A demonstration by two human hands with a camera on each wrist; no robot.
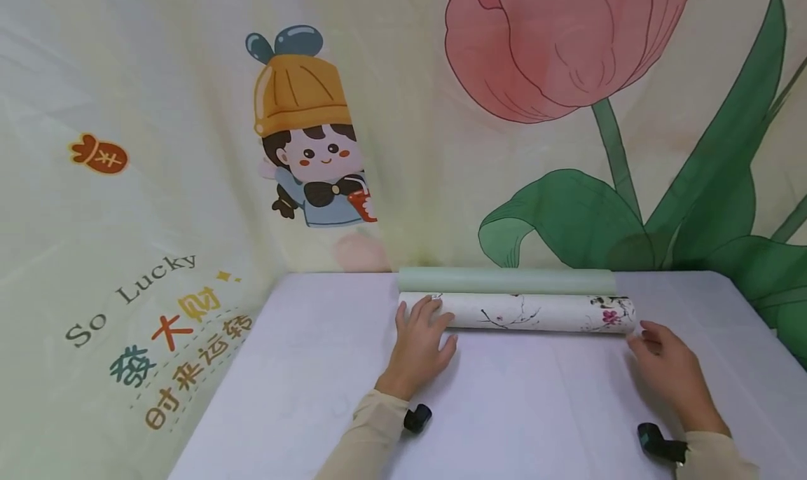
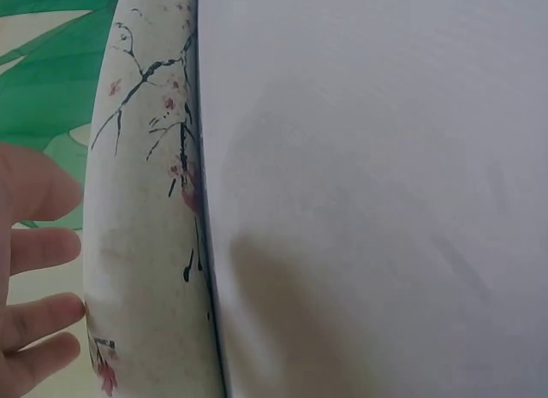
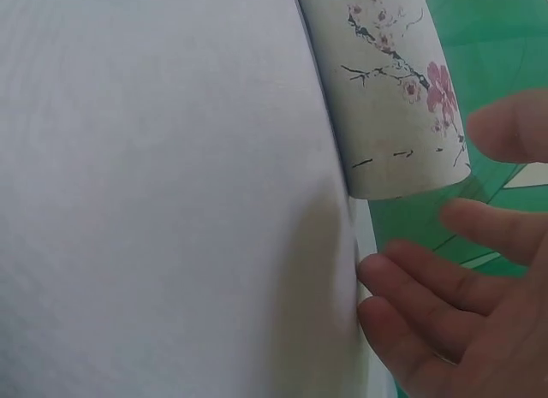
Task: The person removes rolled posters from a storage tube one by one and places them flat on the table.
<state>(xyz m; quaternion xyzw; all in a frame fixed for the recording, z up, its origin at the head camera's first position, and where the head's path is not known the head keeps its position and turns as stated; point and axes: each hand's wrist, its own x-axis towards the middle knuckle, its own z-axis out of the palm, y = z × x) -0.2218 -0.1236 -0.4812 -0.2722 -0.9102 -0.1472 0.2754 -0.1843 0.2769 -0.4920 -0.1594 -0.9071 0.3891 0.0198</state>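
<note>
A white roll of paper printed with plum-blossom branches (image 1: 517,313) lies crosswise on the table. My left hand (image 1: 421,347) is at its left end, with fingers spread and fingertips over the paper. In the left wrist view the fingers (image 2: 43,321) reach right to the roll's edge (image 2: 145,244). Just off the other end is my right hand (image 1: 671,368), its fingers loosely bent and holding nothing. The right wrist view has thumb and fingers (image 3: 497,231) spread around the roll's open end (image 3: 402,133). Behind it lies a plain pale green roll (image 1: 504,280), partly hidden.
A white cloth covers the table (image 1: 536,403). Behind the rolls hangs a printed curtain (image 1: 416,151) with a tulip and a cartoon child, meeting the table's back edge. Each wrist wears a small black camera; one (image 1: 417,418) is on the left wrist.
</note>
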